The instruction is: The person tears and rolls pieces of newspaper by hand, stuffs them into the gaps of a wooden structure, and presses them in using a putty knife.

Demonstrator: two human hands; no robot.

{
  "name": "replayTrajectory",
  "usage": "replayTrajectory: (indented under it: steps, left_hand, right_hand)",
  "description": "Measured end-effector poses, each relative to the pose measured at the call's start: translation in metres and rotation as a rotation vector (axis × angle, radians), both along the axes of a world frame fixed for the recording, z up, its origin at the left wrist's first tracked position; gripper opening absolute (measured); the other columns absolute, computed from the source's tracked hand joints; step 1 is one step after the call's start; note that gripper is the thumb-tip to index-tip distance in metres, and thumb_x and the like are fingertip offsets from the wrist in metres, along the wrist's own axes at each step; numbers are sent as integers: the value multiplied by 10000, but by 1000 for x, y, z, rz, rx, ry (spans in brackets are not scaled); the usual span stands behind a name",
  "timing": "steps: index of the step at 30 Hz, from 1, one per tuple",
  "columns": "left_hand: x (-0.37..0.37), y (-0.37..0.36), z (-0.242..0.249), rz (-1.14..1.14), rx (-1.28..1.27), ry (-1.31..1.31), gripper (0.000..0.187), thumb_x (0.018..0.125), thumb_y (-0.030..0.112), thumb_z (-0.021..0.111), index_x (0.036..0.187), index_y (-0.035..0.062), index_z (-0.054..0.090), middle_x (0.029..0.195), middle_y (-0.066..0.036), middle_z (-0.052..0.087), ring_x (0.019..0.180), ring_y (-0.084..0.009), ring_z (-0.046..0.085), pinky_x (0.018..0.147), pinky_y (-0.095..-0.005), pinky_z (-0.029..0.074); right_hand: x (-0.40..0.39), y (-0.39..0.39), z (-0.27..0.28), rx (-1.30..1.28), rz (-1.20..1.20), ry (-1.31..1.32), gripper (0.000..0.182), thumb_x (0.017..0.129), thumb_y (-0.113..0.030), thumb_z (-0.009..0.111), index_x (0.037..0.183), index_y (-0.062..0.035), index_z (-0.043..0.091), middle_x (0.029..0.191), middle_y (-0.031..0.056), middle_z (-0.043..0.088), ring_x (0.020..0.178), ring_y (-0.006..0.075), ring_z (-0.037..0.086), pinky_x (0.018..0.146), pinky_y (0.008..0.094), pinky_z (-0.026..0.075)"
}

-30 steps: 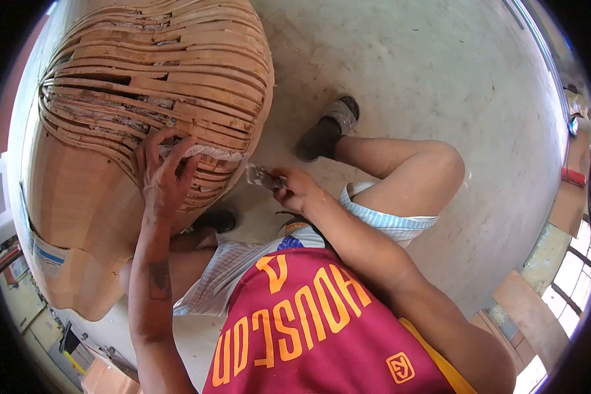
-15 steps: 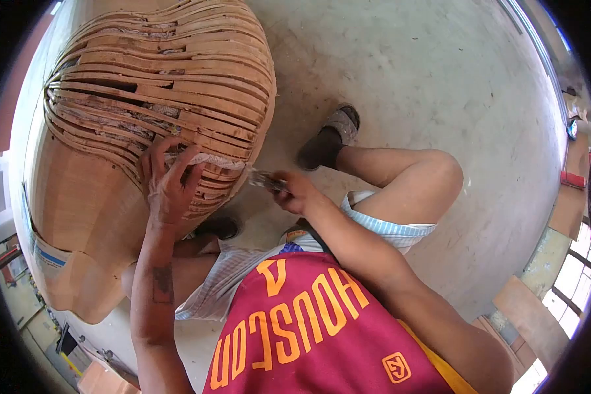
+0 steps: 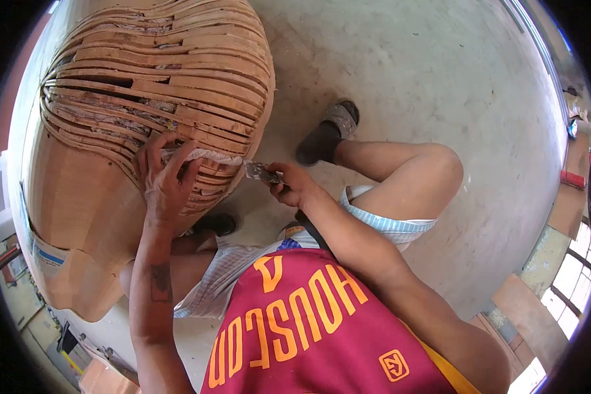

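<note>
A curved wooden form (image 3: pixel 210 72) built of many thin strips with gaps between them fills the upper left. My left hand (image 3: pixel 167 172) rests on its lower part, fingers bent over a whitish twisted strip (image 3: pixel 217 157) that runs along a gap to the form's right edge. Just right of that edge, my right hand (image 3: pixel 290 185) is closed on a flat, stained metal blade, like a scraper (image 3: pixel 261 173). The blade's tip is close to the strip's right end; whether they touch is hard to tell.
Grey floor (image 3: pixel 400 85) lies right of the form. My bent leg (image 3: pixel 400 161) and sandalled foot (image 3: pixel 341 121) are beside it, and another dark shoe (image 3: pixel 220 224) is below the form. Wooden boards (image 3: pixel 528 315) lean at the lower right.
The blade in my right hand has turned and shows more of its flat face near the strip's end. The form appears slightly further left. My left hand has barely moved.
</note>
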State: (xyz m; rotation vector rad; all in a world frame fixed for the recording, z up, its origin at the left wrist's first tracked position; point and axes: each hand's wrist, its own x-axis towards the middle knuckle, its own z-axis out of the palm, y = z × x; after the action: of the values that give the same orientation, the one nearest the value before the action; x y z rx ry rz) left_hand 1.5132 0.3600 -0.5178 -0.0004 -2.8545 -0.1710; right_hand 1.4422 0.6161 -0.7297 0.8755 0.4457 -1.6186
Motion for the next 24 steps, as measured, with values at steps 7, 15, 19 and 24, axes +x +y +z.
replayTrajectory:
  steps: [7, 15, 19, 24]
  left_hand:
    - [0, -1, 1, 0, -38, 12, 317, 945, 269, 814, 1240, 160, 773, 1370, -99, 594, 1307, -378, 521, 1104, -539, 434]
    - [-1, 1, 2, -3, -20, 1, 329, 936, 253, 822, 1251, 169, 774, 1368, -99, 594, 1300, -378, 524, 1105, -535, 430]
    - [-1, 0, 0, -6, -26, 36, 334, 915, 250, 829, 1240, 198, 771, 1356, -80, 597, 1282, -363, 529, 1098, -524, 429]
    - [-1, 1, 1, -12, -43, 25, 333, 914, 227, 837, 1237, 180, 773, 1372, -103, 599, 1287, -370, 533, 1099, -526, 431]
  right_hand:
    - [-6, 13, 17, 229, 175, 490, 151, 1031, -172, 627, 1149, -89, 672, 993, 58, 709, 739, 145, 658, 490, 275, 480]
    - [-9, 6, 52, 255, 136, 546, 140, 990, -159, 689, 1115, -195, 640, 975, -19, 704, 794, 144, 685, 553, 340, 435]
    - [-10, 10, 40, 198, 146, 554, 134, 989, -165, 693, 1109, -198, 642, 971, -18, 702, 779, 142, 674, 548, 335, 429]
    - [-6, 2, 43, 207, 163, 518, 130, 997, -176, 690, 1119, -195, 650, 970, -16, 696, 766, 133, 655, 540, 323, 426]
